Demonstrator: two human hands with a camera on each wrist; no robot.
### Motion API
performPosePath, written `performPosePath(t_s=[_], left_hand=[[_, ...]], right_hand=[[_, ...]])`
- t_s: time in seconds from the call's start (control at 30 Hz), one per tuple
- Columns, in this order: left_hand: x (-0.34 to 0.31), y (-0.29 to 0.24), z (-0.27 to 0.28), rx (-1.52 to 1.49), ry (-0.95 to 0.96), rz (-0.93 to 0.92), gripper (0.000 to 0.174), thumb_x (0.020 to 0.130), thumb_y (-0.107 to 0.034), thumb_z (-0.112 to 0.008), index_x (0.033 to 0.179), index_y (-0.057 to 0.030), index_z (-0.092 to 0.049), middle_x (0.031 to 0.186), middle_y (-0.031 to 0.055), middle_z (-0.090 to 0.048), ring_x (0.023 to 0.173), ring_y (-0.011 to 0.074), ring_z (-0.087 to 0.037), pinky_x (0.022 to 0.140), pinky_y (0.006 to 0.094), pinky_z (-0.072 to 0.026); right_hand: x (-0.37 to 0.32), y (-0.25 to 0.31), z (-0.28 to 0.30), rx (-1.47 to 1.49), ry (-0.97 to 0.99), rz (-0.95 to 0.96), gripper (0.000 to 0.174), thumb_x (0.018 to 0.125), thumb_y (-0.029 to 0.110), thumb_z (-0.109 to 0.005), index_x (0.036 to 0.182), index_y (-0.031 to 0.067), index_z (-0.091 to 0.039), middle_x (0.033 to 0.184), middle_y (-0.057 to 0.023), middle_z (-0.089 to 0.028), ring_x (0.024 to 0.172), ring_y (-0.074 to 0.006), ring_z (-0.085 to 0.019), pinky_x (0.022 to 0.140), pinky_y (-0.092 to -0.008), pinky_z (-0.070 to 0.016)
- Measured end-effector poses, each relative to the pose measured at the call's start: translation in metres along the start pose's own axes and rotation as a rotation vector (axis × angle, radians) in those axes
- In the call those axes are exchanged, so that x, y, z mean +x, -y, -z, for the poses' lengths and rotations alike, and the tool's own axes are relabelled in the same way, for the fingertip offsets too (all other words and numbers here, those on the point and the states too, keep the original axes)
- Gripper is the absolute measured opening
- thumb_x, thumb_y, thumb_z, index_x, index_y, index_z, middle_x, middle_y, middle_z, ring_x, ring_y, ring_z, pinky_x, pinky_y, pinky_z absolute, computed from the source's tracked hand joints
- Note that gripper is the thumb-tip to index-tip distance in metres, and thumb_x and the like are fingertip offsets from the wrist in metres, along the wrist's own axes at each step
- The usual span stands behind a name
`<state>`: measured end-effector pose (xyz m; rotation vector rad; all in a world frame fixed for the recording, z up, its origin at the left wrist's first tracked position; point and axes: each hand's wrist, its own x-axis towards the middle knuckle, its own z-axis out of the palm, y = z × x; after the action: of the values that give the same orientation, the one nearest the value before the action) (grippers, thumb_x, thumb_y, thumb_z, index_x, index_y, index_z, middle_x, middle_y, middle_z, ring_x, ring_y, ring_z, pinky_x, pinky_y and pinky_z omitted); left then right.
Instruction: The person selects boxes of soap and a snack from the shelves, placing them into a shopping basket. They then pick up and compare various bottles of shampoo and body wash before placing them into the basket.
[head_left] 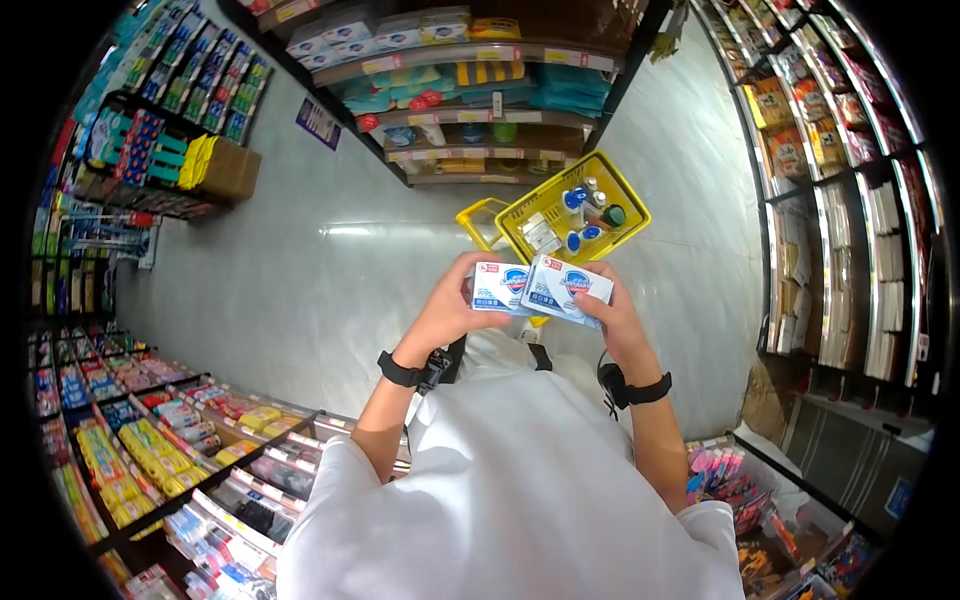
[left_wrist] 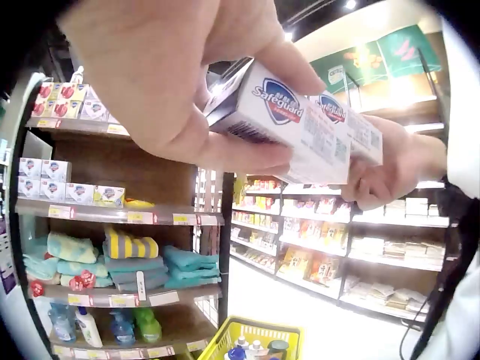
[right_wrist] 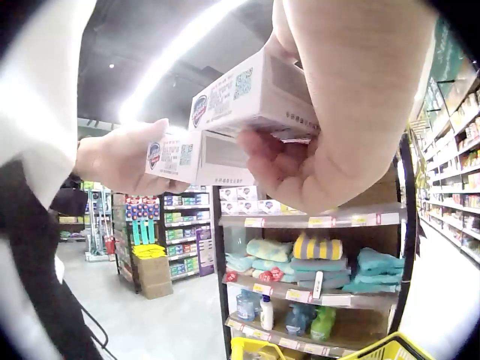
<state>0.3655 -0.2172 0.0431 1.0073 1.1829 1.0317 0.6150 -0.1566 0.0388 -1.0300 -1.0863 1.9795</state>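
My left hand (head_left: 455, 303) grips a white-and-blue Safeguard soap box (head_left: 497, 287) by its left end, fingers on one side and thumb on the other. In my right hand (head_left: 622, 318) is a second soap box (head_left: 566, 291), its thumb lying across the printed front. The two boxes overlap at their inner ends, the right one over the left in the head view. Both are held in front of the body, above the yellow shopping basket (head_left: 640, 203). Inside the basket are several bottles with blue or green caps and a white pack (head_left: 540, 235).
Ahead stands a shelf unit (left_wrist: 90, 208) with soap boxes (left_wrist: 64, 193), folded towels (right_wrist: 319, 247) and bottles. Tall shelves (head_left: 850, 200) line the right side, and low display bins (head_left: 150, 440) lie at the left and behind. A cardboard box (head_left: 232, 170) stands at the far left.
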Motion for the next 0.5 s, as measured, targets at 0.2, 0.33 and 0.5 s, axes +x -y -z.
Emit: performPosePath(t_s=[0.2,0.33,0.5], left_hand=[[-0.013,-0.009,-0.024,0.100,0.007,-0.060,0.083,0.061,-0.001,-0.085,0.131,-0.0072,-0.040,0.120,0.0069,-0.052,0.106,0.0165,-0.056,0.091,0.0315,-0.0482],[-0.011,-0.003,-0.031,0.054,0.054,-0.040,0.089,0.061,-0.003,-0.086,0.134,-0.0068,-0.037,0.124,0.0083,-0.050,0.108,0.0169,-0.055,0.091,0.0323,-0.0491],[-0.006,0.018,-0.039,0.125,0.035,-0.049,0.095,0.062,-0.002,-0.086,0.139,-0.0058,-0.029,0.124,0.0084,-0.049,0.109,0.0166,-0.054,0.091,0.0331,-0.0487]], right_hand=[[0.001,0.002,-0.008,0.000,0.138,-0.019,0.052,0.080,0.017,-0.070,0.123,0.0033,-0.045,0.113,-0.0081,-0.056,0.103,-0.0130,-0.054,0.089,-0.0258,-0.0428],[-0.002,0.012,-0.007,0.112,0.188,-0.087,0.057,0.080,0.016,-0.070,0.128,0.0043,-0.043,0.115,-0.0087,-0.055,0.106,-0.0152,-0.054,0.092,-0.0281,-0.0432],[-0.002,-0.005,0.005,0.090,0.141,-0.002,0.059,0.079,0.018,-0.072,0.129,0.0028,-0.043,0.117,-0.0079,-0.054,0.109,-0.0164,-0.053,0.093,-0.0290,-0.0433]])
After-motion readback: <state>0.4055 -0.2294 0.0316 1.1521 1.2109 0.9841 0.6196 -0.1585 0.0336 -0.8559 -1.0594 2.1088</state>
